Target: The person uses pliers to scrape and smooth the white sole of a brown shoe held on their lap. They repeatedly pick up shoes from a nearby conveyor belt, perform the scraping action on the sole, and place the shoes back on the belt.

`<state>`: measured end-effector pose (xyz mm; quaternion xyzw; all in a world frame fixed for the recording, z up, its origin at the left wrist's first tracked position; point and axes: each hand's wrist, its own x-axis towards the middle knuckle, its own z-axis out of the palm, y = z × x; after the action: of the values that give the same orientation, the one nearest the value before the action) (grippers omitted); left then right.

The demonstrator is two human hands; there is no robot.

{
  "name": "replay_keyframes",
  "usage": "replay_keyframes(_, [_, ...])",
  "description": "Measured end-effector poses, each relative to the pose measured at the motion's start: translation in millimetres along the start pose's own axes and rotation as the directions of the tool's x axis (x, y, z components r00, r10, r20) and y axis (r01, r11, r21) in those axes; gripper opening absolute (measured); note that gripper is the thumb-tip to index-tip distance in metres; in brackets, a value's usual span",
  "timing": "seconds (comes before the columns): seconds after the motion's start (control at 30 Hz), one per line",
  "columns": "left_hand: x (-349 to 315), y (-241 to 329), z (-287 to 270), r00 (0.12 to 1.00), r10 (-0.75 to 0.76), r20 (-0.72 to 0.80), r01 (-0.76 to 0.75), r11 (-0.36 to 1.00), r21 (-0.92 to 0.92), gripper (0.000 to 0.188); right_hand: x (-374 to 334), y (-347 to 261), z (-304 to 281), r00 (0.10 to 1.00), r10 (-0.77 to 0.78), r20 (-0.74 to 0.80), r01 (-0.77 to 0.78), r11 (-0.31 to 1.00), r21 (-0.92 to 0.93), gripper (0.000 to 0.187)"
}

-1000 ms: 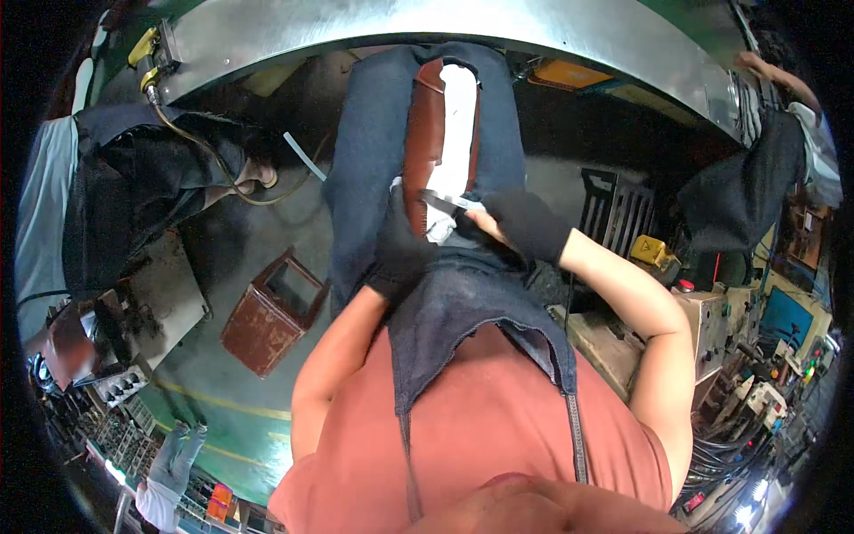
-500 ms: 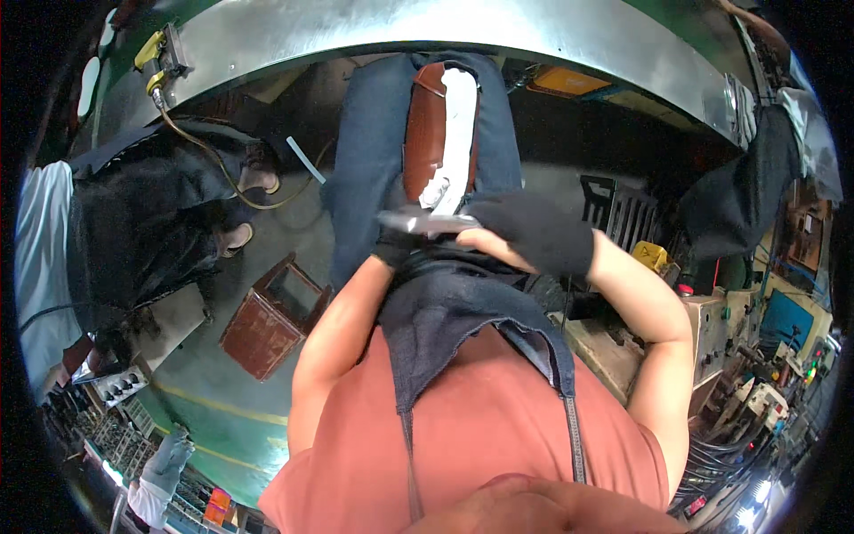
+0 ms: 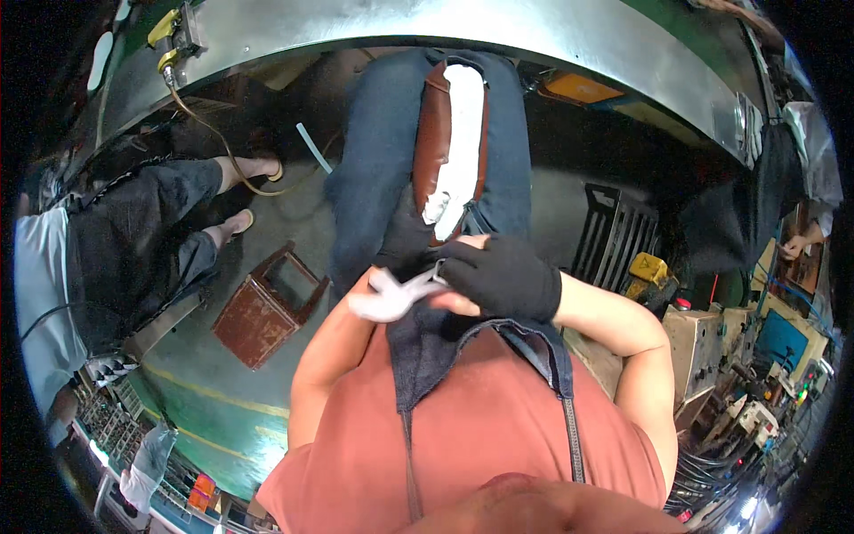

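Across my lap lies a long brown leather-like cover (image 3: 434,125), its side gaping over a strip of white padding (image 3: 464,125). My left hand (image 3: 406,236), in a black fingerless glove, closes on the cover's near end; most of its fingers are hidden. Just right of it, my right hand (image 3: 498,280), gloved the same way, is closed around a grey metal plier-like tool (image 3: 391,298). The tool's broad curved end points left, over my left wrist; blur hides its exact kind. Crumpled white material shows at the padding's near end, by my hands.
A metal workbench (image 3: 374,25) curves ahead, with a yellow-handled tool (image 3: 165,40) and its hose at the left. A brown stool (image 3: 258,325) stands on the floor. At the right are a black slatted crate (image 3: 614,231) and machine boxes (image 3: 694,351). Co-workers' legs (image 3: 169,196) show at left.
My right hand has drawn the tool back toward my body and turned it, so its curved end now points lower left. The co-worker's legs at the left have shifted.
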<state>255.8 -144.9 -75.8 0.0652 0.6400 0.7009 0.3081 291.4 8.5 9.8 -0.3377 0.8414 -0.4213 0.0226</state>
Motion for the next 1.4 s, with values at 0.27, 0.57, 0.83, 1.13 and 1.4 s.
replay_keyframes(0.27, [1, -47, -13, 0.988, 0.141, -0.063, -0.135, 0.986, 0.096, 0.059, -55, 27, -8, 0.786, 0.564, 0.252, -0.557, 0.824, -0.104, 0.030])
replay_keyframes(0.57, [-38, 46, -96, 0.980, 0.197, 0.001, -0.138, 0.686, 0.714, 0.055, -122, 58, 3, 0.572, 0.816, -0.086, -0.799, 0.578, 0.168, 0.035])
replay_keyframes(0.83, [43, 45, -13, 0.852, 0.432, -0.294, -0.115, 0.704, 0.701, 0.064, -103, 57, -33, 0.488, 0.870, -0.070, -0.751, 0.460, 0.474, 0.042])
replay_keyframes(1.13, [58, 0, -27, 0.893, 0.403, -0.202, -0.083, 0.587, 0.806, 0.033, -58, 96, -57, 0.613, 0.717, 0.333, -0.770, 0.636, 0.047, 0.040])
replay_keyframes(1.4, [50, -25, -23, 0.899, 0.343, -0.270, -0.204, 0.877, 0.436, 0.052, -34, 91, -61, 0.552, 0.700, 0.453, -0.739, 0.663, -0.123, 0.047])
